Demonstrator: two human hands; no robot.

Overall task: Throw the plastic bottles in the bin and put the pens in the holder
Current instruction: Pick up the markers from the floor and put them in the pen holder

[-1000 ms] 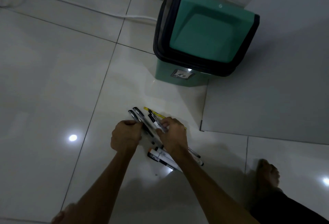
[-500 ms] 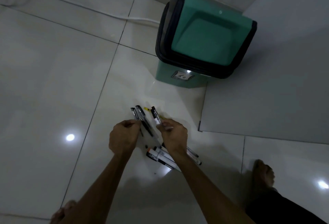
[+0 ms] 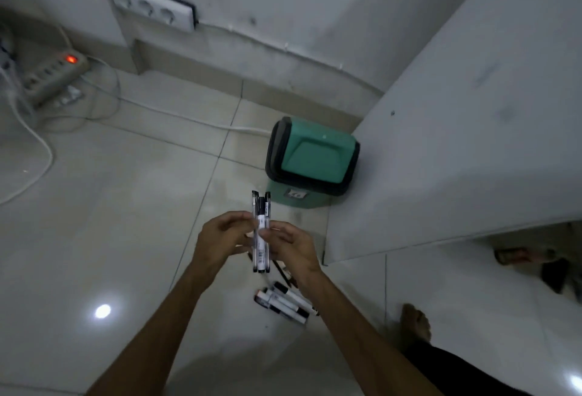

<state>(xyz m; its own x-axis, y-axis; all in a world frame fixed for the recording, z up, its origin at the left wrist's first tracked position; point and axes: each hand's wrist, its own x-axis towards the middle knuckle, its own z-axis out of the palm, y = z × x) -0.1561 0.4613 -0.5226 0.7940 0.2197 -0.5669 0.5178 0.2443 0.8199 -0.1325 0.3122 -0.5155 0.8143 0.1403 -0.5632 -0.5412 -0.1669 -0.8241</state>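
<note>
both hands have lifted off the floor point(image 3: 94, 206): the left hand point(image 3: 220, 238) and right hand point(image 3: 291, 246) now close together around an upright bundle of pens point(image 3: 260, 232), near the bin point(image 3: 311, 162); markers point(image 3: 283, 302) remain below, no holder visible
</note>
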